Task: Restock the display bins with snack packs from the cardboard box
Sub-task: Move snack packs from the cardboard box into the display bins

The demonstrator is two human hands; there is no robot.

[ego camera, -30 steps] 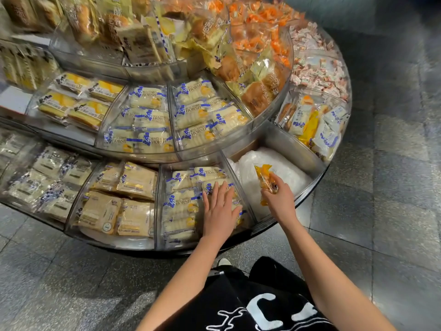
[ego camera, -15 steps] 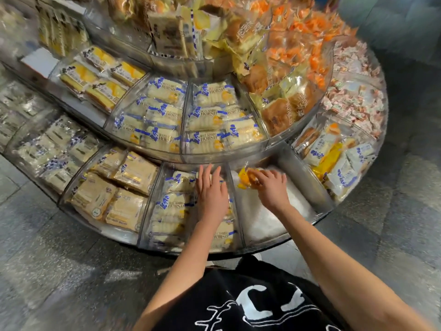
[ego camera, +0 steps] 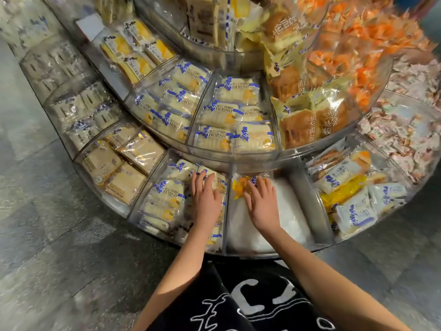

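Where the left hand (ego camera: 206, 199) lies: flat, fingers straight and slightly apart, pressing on blue-and-white packs (ego camera: 164, 199) in a full bin (ego camera: 146, 187) on the near, lowest tier.
Right hand (ego camera: 262, 204): fingers straight and close together, laid over a yellow-orange snack pack (ego camera: 238, 187); not curled round it.
Snack pack: far end of the white-lined bin (ego camera: 307, 199), just right of the full bin.
Display stand (ego camera: 238, 156): round, tiered, clear bins of wrapped breads.
Floor (ego camera: 47, 235): grey tiles.

The white-lined bin (ego camera: 294, 220) lies mostly open; upper tier (ego camera: 238, 156) overhangs its back.
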